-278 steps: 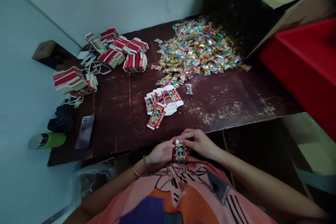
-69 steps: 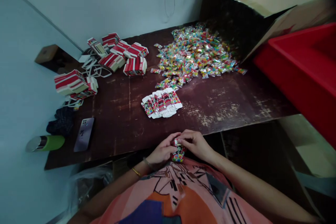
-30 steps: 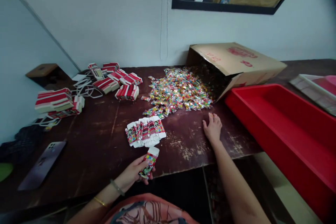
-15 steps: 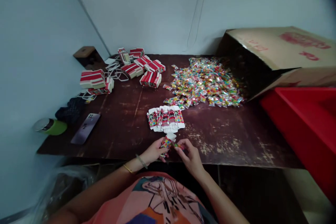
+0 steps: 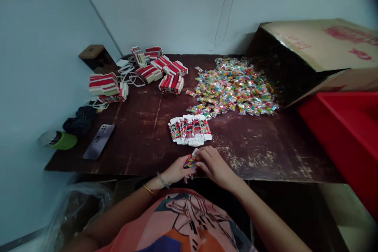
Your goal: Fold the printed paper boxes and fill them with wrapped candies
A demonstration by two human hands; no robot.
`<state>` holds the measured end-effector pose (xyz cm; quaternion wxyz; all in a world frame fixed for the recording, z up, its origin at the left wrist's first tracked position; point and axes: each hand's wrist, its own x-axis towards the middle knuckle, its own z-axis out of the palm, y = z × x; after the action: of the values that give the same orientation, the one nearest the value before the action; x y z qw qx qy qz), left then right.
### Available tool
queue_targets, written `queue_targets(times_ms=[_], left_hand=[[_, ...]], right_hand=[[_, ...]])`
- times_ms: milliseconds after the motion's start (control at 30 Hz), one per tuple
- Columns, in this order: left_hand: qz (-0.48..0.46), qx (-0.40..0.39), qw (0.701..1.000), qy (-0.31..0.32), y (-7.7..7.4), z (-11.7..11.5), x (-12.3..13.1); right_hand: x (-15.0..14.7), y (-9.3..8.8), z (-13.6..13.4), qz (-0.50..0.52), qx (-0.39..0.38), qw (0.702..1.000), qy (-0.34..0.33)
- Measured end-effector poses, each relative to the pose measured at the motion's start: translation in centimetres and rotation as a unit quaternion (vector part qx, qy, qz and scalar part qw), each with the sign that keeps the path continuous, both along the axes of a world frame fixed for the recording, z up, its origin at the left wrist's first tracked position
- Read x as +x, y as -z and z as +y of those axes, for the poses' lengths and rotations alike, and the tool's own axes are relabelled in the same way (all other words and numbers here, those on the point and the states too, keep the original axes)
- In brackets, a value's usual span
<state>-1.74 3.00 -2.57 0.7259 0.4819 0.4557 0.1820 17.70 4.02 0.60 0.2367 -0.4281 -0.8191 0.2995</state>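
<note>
My left hand (image 5: 180, 170) is wrapped round a small printed cardboard box (image 5: 191, 162), red with multicoloured dots, at the table's front edge. Curled over the top end of this box, my right hand (image 5: 215, 166) has its fingers closed at the white flap; whether a candy packet is under them is hidden. Just beyond my hands lies a fanned stack of flat printed boxes (image 5: 190, 130) with white flaps. Behind that stack spreads a large heap of small clear packets of colourful candy (image 5: 233, 86).
Bundles of red-and-white cartons (image 5: 171, 84) and white straps (image 5: 130, 76) lie at the back left. A phone (image 5: 99, 141), a green-and-grey cup (image 5: 65, 141) and dark cloth (image 5: 78, 122) sit left. A large carton (image 5: 321, 45) and a red bin (image 5: 333, 134) stand right.
The candy packet seen in my right hand is no longer visible. My right hand has moved up and over the box's end. The view has shifted slightly.
</note>
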Motion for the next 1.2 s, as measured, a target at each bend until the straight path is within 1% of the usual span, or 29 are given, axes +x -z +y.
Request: queue_targets(times_ms=[100, 133, 167, 267, 333, 433, 500, 567, 633, 667, 733, 800, 833, 900, 967, 1000, 1033, 1100, 1133, 1200], left_hand=[[-0.016, -0.002, 0.999, -0.028, 0.1, 0.2, 0.1], [-0.015, 0.005, 0.999, -0.028, 0.1, 0.2, 0.1], [-0.013, 0.014, 1.0, -0.024, 0.1, 0.1, 0.1], [0.009, 0.042, 0.999, -0.001, 0.0, -0.2, 0.0], [0.042, 0.061, 0.997, 0.021, -0.2, -0.4, -0.1], [0.093, 0.115, 0.988, 0.048, -0.5, -0.5, -0.2], [0.116, 0.164, 0.977, 0.064, -0.7, -0.4, -0.3], [0.134, 0.203, 0.966, 0.091, -0.8, -0.4, -0.3], [0.149, 0.223, 0.956, 0.121, -0.9, -0.5, -0.5], [0.153, 0.226, 0.953, 0.13, -1.0, -0.5, -0.5], [0.15, 0.222, 0.955, 0.129, -1.2, -0.6, -0.6], [0.123, 0.186, 0.968, 0.113, -1.5, -0.7, -0.5], [0.099, 0.151, 0.978, 0.105, -1.7, -0.7, -0.4], [0.038, 0.07, 0.993, 0.086, -1.9, -0.6, 0.0], [-0.023, 0.011, 0.998, 0.054, -2.0, -0.6, 0.5], [-0.045, -0.003, 0.998, 0.033, -2.0, -0.6, 0.7], [-0.059, -0.011, 0.998, 0.014, -1.9, -0.6, 1.0], [-0.063, -0.014, 0.998, -0.01, -1.7, -0.7, 1.4], [-0.058, -0.013, 0.998, -0.013, -1.6, -0.7, 1.6], [-0.053, -0.013, 0.998, -0.004, -1.4, -0.6, 1.8]], right_hand=[[-0.6, 1.1, -1.1, 0.08, -0.005, 0.987, 0.138], [-0.8, 1.5, -1.3, 0.091, 0.0, 0.982, 0.164], [-0.9, 1.8, -1.6, 0.09, 0.006, 0.981, 0.17], [-0.9, 1.7, -2.0, 0.028, 0.033, 0.992, 0.117], [-0.5, 1.0, -2.0, -0.04, 0.062, 0.993, 0.092], [0.4, -0.3, -1.5, -0.116, 0.108, 0.984, 0.084], [0.7, -1.0, -1.3, -0.127, 0.116, 0.984, 0.057], [0.6, -1.2, -1.3, -0.128, 0.103, 0.986, -0.003], [0.3, -1.2, -1.4, -0.14, 0.094, 0.984, -0.053], [0.2, -1.2, -1.5, -0.149, 0.097, 0.982, -0.062], [-0.2, -1.1, -1.7, -0.158, 0.112, 0.98, -0.043], [-0.4, -1.2, -1.8, -0.129, 0.106, 0.986, 0.018], [-0.5, -1.2, -1.8, -0.096, 0.087, 0.99, 0.053], [-0.6, -1.1, -2.0, 0.001, 0.02, 0.994, 0.11], [-0.6, -0.8, -2.3, 0.12, -0.044, 0.98, 0.154], [-0.5, -0.6, -2.6, 0.18, -0.07, 0.964, 0.182], [-0.5, -0.3, -2.8, 0.237, -0.099, 0.943, 0.214], [-0.5, 0.3, -3.2, 0.327, -0.197, 0.888, 0.255], [-0.6, 0.6, -3.4, 0.356, -0.262, 0.861, 0.253], [-0.7, 1.1, -3.6, 0.386, -0.373, 0.816, 0.216]])
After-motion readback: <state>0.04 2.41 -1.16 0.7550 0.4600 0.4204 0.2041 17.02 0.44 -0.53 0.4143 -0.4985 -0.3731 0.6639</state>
